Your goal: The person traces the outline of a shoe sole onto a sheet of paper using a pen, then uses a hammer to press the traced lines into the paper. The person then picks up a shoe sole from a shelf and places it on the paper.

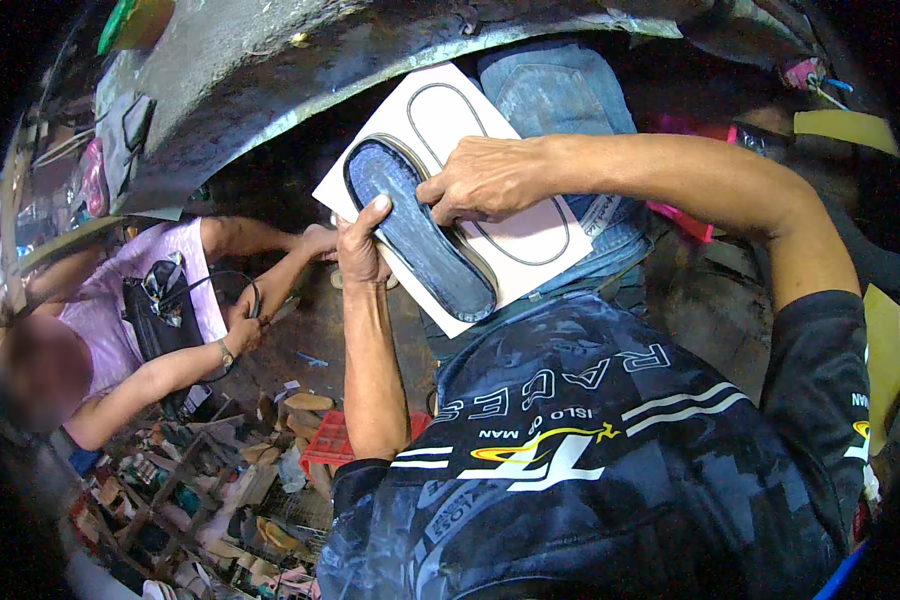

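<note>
A stiff white sheet (530, 225) lies tilted across my lap, with a long rounded sole outline drawn on its far right part. On its left part rests a dark shoe sole (425, 235) with a raised rim. My left hand (365, 245) grips the sole and the sheet's near left edge together, thumb on top of the sole; the fingers beneath are hidden. My right hand (485, 180) is closed in a pinch against the sole's right edge, covering part of the drawn outline. Whatever sits between its fingers is hidden.
Blue jeans (555, 90) lie under the sheet's far side. A grey rough-surfaced slab (270, 85) curves across the far side. At left, another person in a pink shirt (160, 270) holds a black strap. A red crate (325, 445) and a heap of loose soles (270, 530) fill the near left.
</note>
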The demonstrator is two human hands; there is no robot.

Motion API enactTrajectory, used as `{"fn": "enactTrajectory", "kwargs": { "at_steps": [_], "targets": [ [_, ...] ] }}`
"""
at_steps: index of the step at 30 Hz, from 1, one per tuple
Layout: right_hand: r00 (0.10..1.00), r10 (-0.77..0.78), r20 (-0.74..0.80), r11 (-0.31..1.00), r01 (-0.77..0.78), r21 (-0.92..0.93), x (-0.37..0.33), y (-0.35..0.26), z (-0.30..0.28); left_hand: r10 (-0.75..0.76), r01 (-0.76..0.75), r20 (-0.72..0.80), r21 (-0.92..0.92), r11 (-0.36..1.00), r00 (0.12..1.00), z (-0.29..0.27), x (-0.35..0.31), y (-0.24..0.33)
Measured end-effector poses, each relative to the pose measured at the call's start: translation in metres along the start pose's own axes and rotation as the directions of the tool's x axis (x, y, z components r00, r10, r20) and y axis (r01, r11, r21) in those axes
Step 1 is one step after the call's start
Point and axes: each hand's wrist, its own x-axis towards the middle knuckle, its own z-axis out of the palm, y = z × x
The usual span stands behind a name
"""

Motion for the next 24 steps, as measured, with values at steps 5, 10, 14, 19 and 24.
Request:
{"fn": "enactTrajectory", "kwargs": {
  "at_steps": [5, 10, 14, 19, 24],
  "targets": [
    [0.996, -0.095, -0.002, 0.973, 0.092, -0.214, -0.006, 0.003, 0.012, -0.04, 0.039, 0.022, 0.021, 0.999, 0.999, 0.002, 0.001, 0.004],
    [0.975, 0.026, -0.223, 0.996, -0.045, -0.078, -0.011, 0.009, 0.023, -0.044, 0.043, 0.03, 0.026, 0.999, 0.999, 0.003, 0.001, 0.006],
    [0.925, 0.142, -0.353, 0.986, -0.1, 0.134, -0.012, 0.006, 0.017, -0.02, 0.02, 0.011, 0.023, 1.0, 1.0, 0.001, 0.003, 0.002],
    [0.816, 0.433, -0.382, 0.852, -0.233, 0.468, -0.02, -0.015, -0.008, -0.04, 0.04, 0.026, 0.006, 0.999, 0.999, 0.0, 0.001, 0.002],
    [0.606, 0.695, -0.386, 0.582, -0.159, 0.798, -0.033, -0.025, -0.016, -0.034, 0.034, 0.033, -0.013, 0.999, 0.999, 0.003, -0.001, 0.003]
  ]
}}
